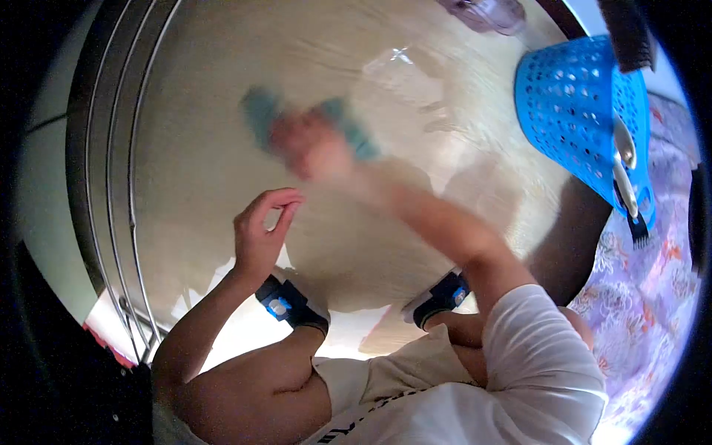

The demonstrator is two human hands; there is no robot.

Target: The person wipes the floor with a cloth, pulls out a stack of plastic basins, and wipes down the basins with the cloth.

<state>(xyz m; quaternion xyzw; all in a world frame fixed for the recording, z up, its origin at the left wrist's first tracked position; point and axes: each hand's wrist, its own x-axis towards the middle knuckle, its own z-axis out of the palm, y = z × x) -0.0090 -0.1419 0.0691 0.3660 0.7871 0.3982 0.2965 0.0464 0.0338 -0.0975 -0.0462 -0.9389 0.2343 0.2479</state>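
Note:
My right hand point(308, 144), blurred by motion, is closed on a green cloth point(261, 115) whose ends spread out on both sides of it over the beige surface point(200, 126). Nearer to me, my left hand point(267, 222) is raised with thumb and fingertips pressed together in a pinch. Whatever may be between those fingertips is too small to make out. The left hand and the cloth are apart.
A blue perforated basket point(567, 104) stands at the right, with white-handled items point(625, 185) at its rim. A clear container point(489, 15) is at the top. Metal rails point(111, 163) run along the left. Purple floral fabric point(630, 297) lies at the right.

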